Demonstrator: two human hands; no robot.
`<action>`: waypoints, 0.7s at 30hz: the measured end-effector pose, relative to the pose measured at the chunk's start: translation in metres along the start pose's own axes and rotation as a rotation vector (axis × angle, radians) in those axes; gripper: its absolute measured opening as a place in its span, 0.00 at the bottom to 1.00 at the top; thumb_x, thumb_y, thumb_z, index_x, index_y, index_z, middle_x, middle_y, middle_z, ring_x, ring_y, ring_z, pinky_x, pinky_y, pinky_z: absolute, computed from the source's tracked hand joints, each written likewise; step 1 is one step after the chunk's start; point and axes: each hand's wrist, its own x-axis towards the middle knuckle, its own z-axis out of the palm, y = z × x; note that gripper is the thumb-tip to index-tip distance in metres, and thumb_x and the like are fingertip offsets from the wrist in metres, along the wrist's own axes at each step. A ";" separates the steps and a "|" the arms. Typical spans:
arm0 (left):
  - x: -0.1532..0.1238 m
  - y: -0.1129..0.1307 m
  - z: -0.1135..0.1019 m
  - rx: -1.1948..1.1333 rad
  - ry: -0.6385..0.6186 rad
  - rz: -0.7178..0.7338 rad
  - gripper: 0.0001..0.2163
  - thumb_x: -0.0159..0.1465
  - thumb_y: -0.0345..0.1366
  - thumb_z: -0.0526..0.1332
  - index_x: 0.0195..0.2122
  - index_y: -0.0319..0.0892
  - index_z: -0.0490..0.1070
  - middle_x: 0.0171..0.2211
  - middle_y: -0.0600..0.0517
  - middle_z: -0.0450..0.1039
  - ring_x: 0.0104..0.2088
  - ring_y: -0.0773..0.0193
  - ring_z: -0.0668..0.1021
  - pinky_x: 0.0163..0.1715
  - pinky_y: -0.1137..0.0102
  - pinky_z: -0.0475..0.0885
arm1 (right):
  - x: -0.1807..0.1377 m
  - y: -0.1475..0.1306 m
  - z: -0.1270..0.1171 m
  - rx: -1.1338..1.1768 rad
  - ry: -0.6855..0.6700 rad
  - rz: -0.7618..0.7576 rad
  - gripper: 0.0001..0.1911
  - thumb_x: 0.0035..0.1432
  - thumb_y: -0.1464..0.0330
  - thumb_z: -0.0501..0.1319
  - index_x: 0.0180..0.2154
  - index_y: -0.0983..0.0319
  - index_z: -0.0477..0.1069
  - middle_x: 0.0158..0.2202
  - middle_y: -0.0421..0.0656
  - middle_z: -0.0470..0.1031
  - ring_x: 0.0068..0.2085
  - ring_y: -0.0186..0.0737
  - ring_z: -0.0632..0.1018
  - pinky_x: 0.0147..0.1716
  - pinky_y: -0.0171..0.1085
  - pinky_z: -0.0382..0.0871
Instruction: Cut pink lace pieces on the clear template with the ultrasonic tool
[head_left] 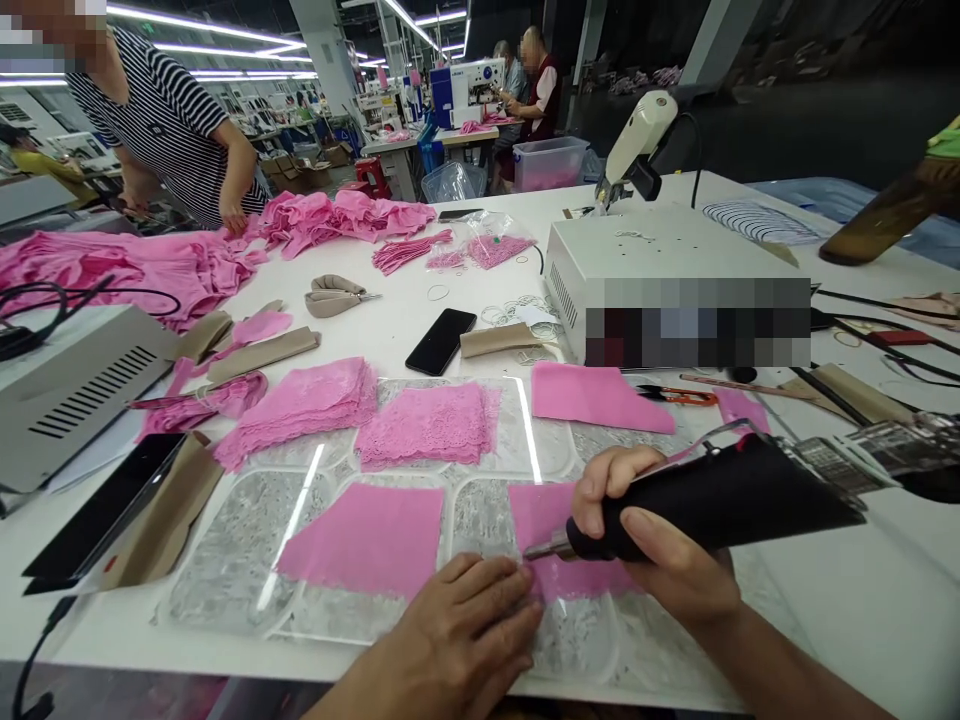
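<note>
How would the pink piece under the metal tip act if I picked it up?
The pink piece would probably flop, because it looks like thin cloth. It's likely light too, being so flat. It might snag at first, since the left hand and metal tip seem to touch it.

Left grip (472, 620) palm down by the near edge of the desk (112, 630), fingers together, slightly bent, pointing toward the right edge. Right grip (679, 575) just beside it, fingers curled closed, thumb toward far left corner. Left forearm (367, 690), right forearm (787, 655) bare, both in over near edge.
</note>
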 end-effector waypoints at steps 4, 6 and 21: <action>0.005 0.001 -0.003 0.013 0.026 -0.014 0.11 0.70 0.31 0.54 0.50 0.36 0.71 0.47 0.42 0.78 0.49 0.58 0.78 0.46 0.65 0.75 | 0.010 -0.018 -0.020 -0.007 0.210 -0.066 0.04 0.53 0.66 0.64 0.32 0.59 0.72 0.30 0.39 0.69 0.24 0.33 0.72 0.22 0.36 0.70; 0.009 -0.002 -0.002 0.061 0.054 -0.026 0.12 0.69 0.28 0.53 0.51 0.36 0.71 0.47 0.42 0.77 0.50 0.58 0.77 0.47 0.64 0.75 | 0.013 -0.029 -0.036 -0.059 0.331 -0.130 0.03 0.51 0.67 0.63 0.31 0.59 0.73 0.30 0.40 0.68 0.25 0.33 0.71 0.23 0.37 0.70; 0.025 -0.028 0.030 0.280 0.070 -0.095 0.16 0.69 0.30 0.53 0.56 0.38 0.70 0.56 0.44 0.72 0.58 0.52 0.72 0.57 0.56 0.68 | 0.003 -0.020 -0.066 -0.191 0.526 -0.172 0.03 0.51 0.68 0.61 0.32 0.59 0.70 0.32 0.40 0.67 0.26 0.34 0.72 0.24 0.38 0.70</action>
